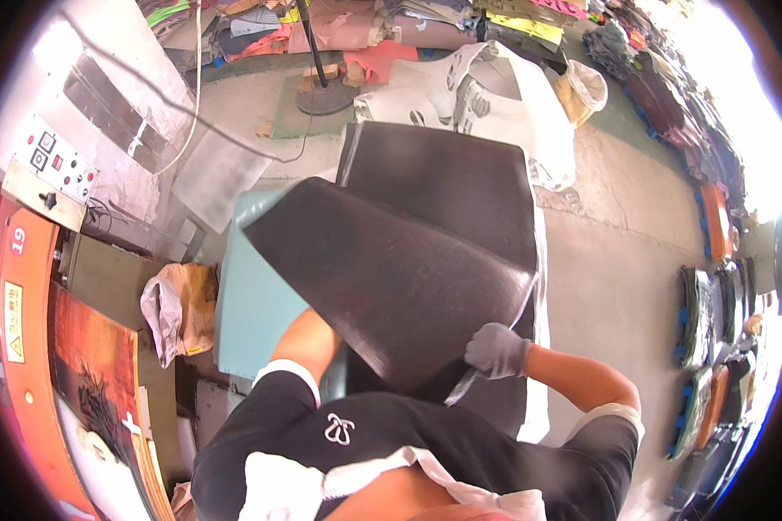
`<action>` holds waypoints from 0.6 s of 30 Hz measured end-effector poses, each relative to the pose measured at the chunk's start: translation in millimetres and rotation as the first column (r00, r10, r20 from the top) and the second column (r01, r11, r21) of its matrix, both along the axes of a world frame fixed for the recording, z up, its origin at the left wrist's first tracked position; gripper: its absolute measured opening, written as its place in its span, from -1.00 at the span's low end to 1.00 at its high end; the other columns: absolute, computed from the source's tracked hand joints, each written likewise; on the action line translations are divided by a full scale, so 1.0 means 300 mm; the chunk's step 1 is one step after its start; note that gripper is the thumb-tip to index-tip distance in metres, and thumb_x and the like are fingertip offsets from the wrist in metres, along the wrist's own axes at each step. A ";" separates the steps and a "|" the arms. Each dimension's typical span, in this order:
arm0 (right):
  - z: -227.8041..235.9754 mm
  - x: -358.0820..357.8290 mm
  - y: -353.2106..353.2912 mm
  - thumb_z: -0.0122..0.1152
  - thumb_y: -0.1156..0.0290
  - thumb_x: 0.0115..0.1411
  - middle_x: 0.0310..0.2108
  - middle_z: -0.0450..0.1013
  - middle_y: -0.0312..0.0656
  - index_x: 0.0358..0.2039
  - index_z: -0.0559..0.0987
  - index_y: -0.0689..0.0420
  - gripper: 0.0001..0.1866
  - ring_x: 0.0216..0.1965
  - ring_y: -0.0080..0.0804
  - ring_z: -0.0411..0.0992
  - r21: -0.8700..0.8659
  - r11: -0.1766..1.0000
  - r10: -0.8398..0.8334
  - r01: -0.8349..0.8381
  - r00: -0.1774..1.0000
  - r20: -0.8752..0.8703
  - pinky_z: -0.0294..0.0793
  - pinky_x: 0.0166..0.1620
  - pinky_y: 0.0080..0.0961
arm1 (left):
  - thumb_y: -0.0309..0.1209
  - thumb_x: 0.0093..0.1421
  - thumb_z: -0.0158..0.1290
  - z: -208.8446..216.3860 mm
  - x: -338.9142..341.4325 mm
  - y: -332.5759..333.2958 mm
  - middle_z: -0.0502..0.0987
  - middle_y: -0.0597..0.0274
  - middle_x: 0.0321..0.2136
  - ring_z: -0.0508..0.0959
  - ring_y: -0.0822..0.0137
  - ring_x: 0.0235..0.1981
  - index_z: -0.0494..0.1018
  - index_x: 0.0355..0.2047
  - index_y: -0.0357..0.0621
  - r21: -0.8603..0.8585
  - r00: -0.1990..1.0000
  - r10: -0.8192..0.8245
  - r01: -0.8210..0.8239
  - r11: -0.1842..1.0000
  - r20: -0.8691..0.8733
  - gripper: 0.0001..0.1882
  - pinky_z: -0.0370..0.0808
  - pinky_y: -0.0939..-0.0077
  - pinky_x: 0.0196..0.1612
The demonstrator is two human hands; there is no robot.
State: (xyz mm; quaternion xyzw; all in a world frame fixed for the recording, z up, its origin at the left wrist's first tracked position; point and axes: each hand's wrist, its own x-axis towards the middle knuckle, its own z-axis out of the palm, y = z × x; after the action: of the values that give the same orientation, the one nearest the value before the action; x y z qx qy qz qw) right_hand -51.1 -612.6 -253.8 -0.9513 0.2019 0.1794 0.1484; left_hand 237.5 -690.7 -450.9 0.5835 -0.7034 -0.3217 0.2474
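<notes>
A large dark sheet (400, 269), stiff-looking and with a faint sheen, lies folded or tilted in front of my body. At its near right edge my right hand (496, 350), in a grey glove, is closed on the sheet's edge. My left forearm reaches under the sheet's left side, and the sheet hides that hand and its fingers. Beneath and beyond it lies another dark sheet area (443, 169); whether the two are one piece I cannot tell. A pale teal surface (256, 304) shows under the left side.
An orange machine (28, 347) with a control panel (56, 165) stands at the left, a sack (191, 300) beside it. Beyond the dark sheets are white cut-out material (495, 113), a pole with a round base (326, 98) and piled sheets (426, 30). Stacks (712, 317) line the right.
</notes>
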 end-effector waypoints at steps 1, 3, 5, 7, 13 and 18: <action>0.026 -0.055 0.080 0.11 0.41 -0.13 -0.57 0.52 -0.14 -0.66 0.60 0.06 -0.89 -0.43 -0.18 0.54 0.015 0.998 -0.061 0.061 0.997 -0.042 0.53 -0.34 -0.32 | 0.15 0.06 -0.06 0.021 0.073 0.048 0.37 0.11 -0.04 0.34 0.04 0.05 0.34 -0.03 -0.10 0.094 0.978 0.116 -0.101 0.990 -0.173 -0.35 0.23 -0.09 0.05; 0.053 -0.143 0.180 0.16 0.31 -0.18 -0.65 0.42 -0.22 -0.68 0.50 0.05 -0.89 -0.53 -0.20 0.45 -0.187 0.970 -0.134 0.154 0.984 0.118 0.43 -0.44 -0.29 | 0.21 0.05 -0.07 0.063 0.235 0.179 0.41 0.12 -0.09 0.38 0.05 0.02 0.35 -0.05 -0.09 0.329 0.760 0.368 -0.213 0.920 -0.536 -0.32 0.26 -0.07 0.02; 0.062 -0.173 0.281 0.19 0.25 -0.20 -0.68 0.35 -0.26 -0.68 0.43 0.03 -0.82 -0.59 -0.22 0.38 -0.272 0.928 -0.164 0.255 0.934 0.318 0.36 -0.48 -0.27 | 0.27 0.03 -0.08 0.117 0.406 0.319 0.45 0.13 -0.13 0.42 0.07 -0.01 0.36 -0.07 -0.09 0.501 0.401 0.522 -0.165 0.850 -0.753 -0.29 0.29 -0.05 0.00; 0.066 -0.143 0.352 0.21 0.28 -0.14 -0.66 0.33 -0.24 -0.67 0.41 0.05 -0.81 -0.60 -0.22 0.35 -0.284 0.917 -0.170 0.281 0.918 0.359 0.34 -0.50 -0.26 | 0.32 0.02 -0.10 0.191 0.561 0.462 0.49 0.14 -0.18 0.46 0.09 -0.04 0.36 -0.09 -0.08 0.458 -0.010 0.463 0.125 0.880 -0.886 -0.26 0.32 -0.04 -0.02; 0.130 0.088 0.541 0.17 0.19 -0.06 -0.62 0.39 -0.23 -0.64 0.47 0.04 -0.79 -0.52 -0.21 0.41 -0.375 0.913 -0.058 0.161 0.961 0.270 0.36 -0.44 -0.25 | 0.39 0.02 -0.16 0.293 0.603 0.582 0.56 0.20 -0.45 0.58 0.15 -0.28 0.42 -0.30 -0.11 0.772 0.410 0.679 0.107 0.627 -0.609 -0.25 0.45 0.24 -0.28; 0.227 0.114 0.769 0.17 0.23 -0.11 -0.60 0.40 -0.27 -0.62 0.47 0.01 -0.84 -0.51 -0.27 0.42 -0.467 0.869 -0.064 0.161 0.974 0.217 0.37 -0.41 -0.33 | -0.17 0.10 -0.04 0.327 0.643 0.808 0.52 0.09 -0.60 0.59 0.10 -0.47 0.42 -0.46 -0.16 0.797 0.478 0.677 0.089 0.597 -0.560 -0.71 0.52 0.17 -0.36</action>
State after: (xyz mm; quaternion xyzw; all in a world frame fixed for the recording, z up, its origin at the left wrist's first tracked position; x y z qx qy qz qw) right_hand -16.7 -381.9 -185.7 -0.9577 0.2799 0.0206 -0.0639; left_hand 430.2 -448.2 -352.7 0.5268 -0.1732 -0.7566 0.3464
